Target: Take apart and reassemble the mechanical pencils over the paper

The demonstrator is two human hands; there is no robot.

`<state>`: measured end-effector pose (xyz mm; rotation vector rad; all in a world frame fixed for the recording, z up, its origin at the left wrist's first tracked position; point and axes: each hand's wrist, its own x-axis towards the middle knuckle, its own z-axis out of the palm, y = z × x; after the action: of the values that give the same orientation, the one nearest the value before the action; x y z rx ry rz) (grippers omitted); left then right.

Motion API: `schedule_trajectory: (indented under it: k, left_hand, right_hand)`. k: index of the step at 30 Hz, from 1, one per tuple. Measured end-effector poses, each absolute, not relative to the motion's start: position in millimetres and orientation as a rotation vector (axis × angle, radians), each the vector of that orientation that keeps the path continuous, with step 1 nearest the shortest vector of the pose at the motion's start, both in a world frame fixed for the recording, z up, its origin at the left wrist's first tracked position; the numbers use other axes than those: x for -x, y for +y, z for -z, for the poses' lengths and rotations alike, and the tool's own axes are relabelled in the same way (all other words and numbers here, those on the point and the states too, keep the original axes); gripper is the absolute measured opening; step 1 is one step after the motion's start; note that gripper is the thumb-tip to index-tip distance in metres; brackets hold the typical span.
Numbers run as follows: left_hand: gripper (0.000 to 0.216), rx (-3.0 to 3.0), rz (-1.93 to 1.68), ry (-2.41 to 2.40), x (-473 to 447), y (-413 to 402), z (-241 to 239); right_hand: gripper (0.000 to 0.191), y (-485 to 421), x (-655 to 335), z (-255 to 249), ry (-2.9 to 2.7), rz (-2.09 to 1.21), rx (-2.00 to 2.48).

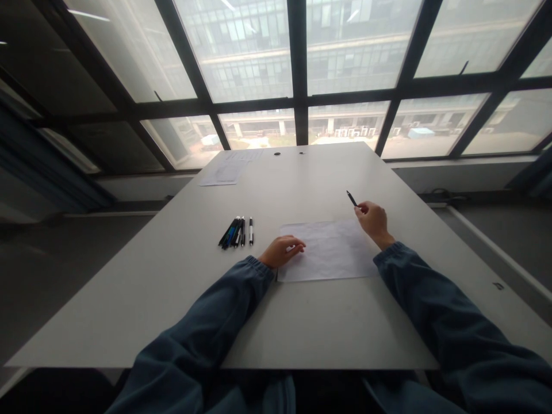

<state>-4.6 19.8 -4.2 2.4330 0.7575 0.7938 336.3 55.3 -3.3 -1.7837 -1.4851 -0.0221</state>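
My right hand (373, 222) is closed around a black pen (352, 199), above the far right corner of a white sheet of paper (330, 253). The pen slants away from me, its far end pointing up and left. On the left edge of that sheet rests my left hand (284, 250), its fingers loosely bent with a gap between them and the thumb. Left of this hand lies a bunch of pens (233, 232), mostly dark with some blue. A black-and-white pen (251, 231) lies slightly apart from the bunch.
The white table (172, 287) reaches to large windows (345, 52) with dark frames. Printed sheets (222, 172) lie at its far left. Two small dark items, one a round disc (277, 153), sit near the far edge. A small dark mark (498, 286) shows at the right.
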Motion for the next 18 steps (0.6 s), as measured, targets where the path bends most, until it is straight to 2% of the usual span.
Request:
schedule_trajectory:
  k: [6, 18]
  left_hand:
    - [0.023, -2.481, -0.785, 0.74, 1.7, 20.5, 4.7]
    - [0.024, -2.49, -0.772, 0.732, -1.5, 17.9, 2.7]
  right_hand:
    - [0.023, 57.8, -364.3, 10.6, -1.497, 0.27, 2.1]
    - [0.028, 50.8, -371.2, 15.7, -1.471, 0.359, 2.308]
